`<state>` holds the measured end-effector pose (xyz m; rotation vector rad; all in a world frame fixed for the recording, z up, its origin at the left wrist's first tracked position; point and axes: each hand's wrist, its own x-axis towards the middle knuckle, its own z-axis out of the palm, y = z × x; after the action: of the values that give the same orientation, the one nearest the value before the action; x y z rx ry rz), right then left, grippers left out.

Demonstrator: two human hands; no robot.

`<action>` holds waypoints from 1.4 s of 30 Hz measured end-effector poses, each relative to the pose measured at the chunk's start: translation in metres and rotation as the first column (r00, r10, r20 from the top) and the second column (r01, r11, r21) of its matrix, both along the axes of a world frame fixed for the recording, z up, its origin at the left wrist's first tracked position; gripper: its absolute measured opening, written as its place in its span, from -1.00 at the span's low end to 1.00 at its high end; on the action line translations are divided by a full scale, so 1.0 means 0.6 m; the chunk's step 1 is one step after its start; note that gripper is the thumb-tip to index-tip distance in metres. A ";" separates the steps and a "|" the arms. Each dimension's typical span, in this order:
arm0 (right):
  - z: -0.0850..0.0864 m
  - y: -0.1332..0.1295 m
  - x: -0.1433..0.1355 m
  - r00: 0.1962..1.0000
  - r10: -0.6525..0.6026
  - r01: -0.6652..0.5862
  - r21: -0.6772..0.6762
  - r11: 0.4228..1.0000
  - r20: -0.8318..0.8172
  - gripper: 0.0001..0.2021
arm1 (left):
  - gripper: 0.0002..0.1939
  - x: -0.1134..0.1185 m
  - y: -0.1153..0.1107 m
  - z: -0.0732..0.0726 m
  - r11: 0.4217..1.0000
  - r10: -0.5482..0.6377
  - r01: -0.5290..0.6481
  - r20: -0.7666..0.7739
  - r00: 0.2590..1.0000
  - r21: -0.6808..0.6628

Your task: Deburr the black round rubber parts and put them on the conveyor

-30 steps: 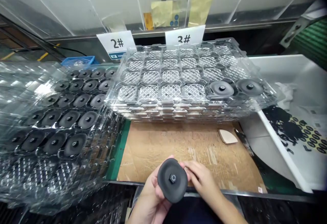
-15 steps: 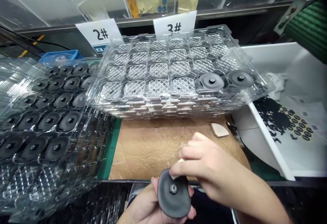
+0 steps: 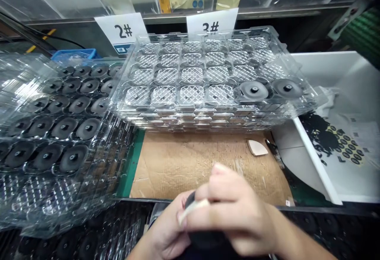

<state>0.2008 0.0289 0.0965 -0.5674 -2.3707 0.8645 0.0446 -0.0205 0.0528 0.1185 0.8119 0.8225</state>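
Observation:
My left hand is closed round a dark grey rounded part at the bottom middle, beyond the table's front edge. Most of the part is hidden behind my right hand. A thin cream pad is pinched in the fingers of my right hand and lies against or very close to the part's edge; exact contact cannot be made out. On the cardboard sheet rests another cream wedge-shaped pad. Similar dark parts with a central stud sit in the clear plastic tray ahead, in its two front right pockets.
More stacked clear trays full of dark parts stand at left. A white bin at right holds small black pieces and a sheet of oval stickers. Paper signs hang behind, and a blue basket stands back left.
My right hand has moved left and down across the part, covering its face and stud. The part now appears tilted. The view has shifted slightly.

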 end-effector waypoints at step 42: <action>-0.026 -0.036 -0.078 0.909 -0.410 0.416 -0.175 0.892 0.070 -0.79 | -0.28 -0.053 -0.038 -0.030 0.863 0.453 -0.380 -0.177 0.874 0.331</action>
<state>0.1540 0.0073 0.0812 -1.1223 -2.0872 0.8838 0.0129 -0.0431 0.0350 0.3162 0.9677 1.3629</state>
